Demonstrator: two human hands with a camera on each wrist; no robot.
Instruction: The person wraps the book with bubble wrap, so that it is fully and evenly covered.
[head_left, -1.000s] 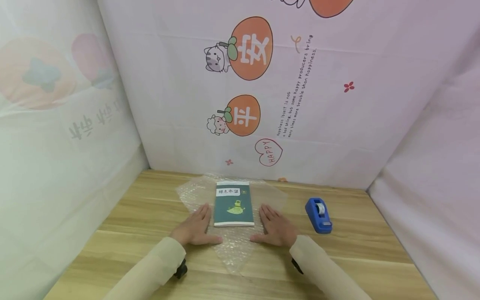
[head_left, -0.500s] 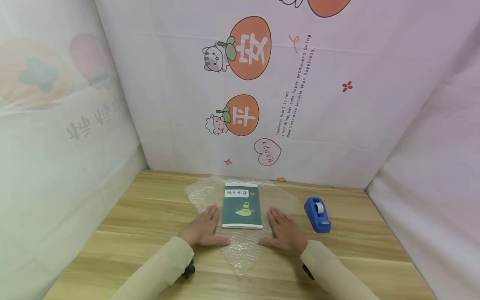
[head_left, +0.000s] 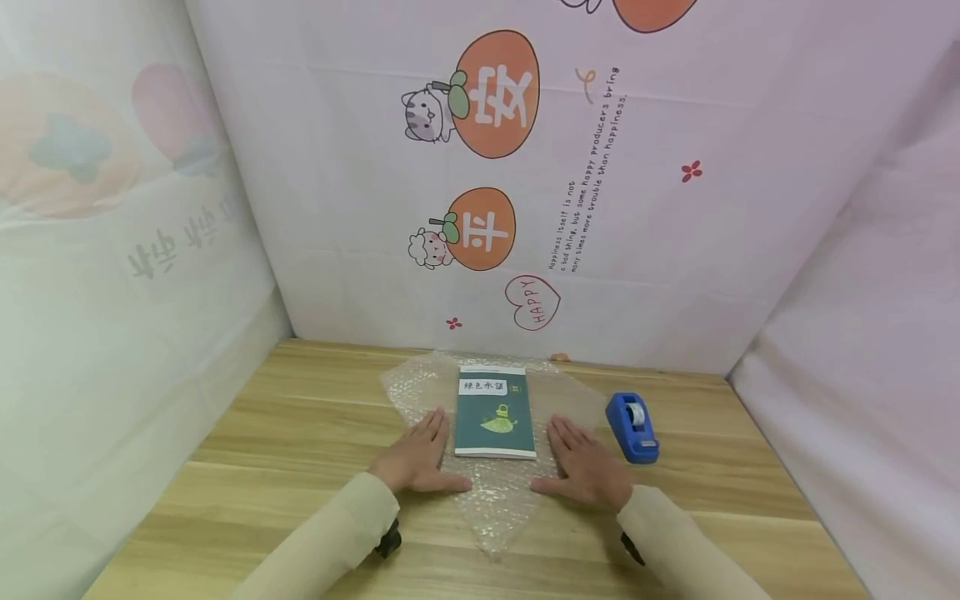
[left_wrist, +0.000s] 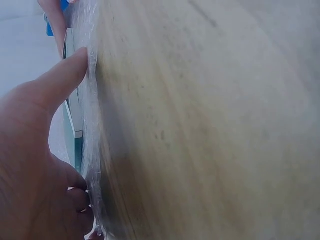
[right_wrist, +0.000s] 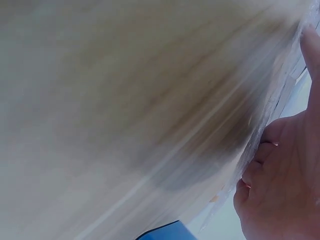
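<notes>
A green booklet (head_left: pixel 491 437) with a white title label and a yellow-green leaf picture lies flat on a sheet of clear bubble wrap (head_left: pixel 498 500). The sheet is turned so one corner points toward me. My left hand (head_left: pixel 420 460) rests on the wrap at the booklet's left, fingers straight and pointing away. On the other side my right hand (head_left: pixel 588 468) lies the same way, thumb turned inward. In the left wrist view the thumb (left_wrist: pixel 67 75) touches the wrap beside the booklet's edge (left_wrist: pixel 75 112). Neither hand grips anything.
A blue tape dispenser (head_left: pixel 634 429) with a roll of tape stands right of the wrap, near my right hand. All of this is on a wooden table (head_left: pixel 285 450). Printed white cloth (head_left: pixel 637 250) hangs behind the table and along both sides.
Both hands, the bubble wrap and the booklet have shifted together to the right, closer to the tape dispenser. The hands stay flat on the wrap.
</notes>
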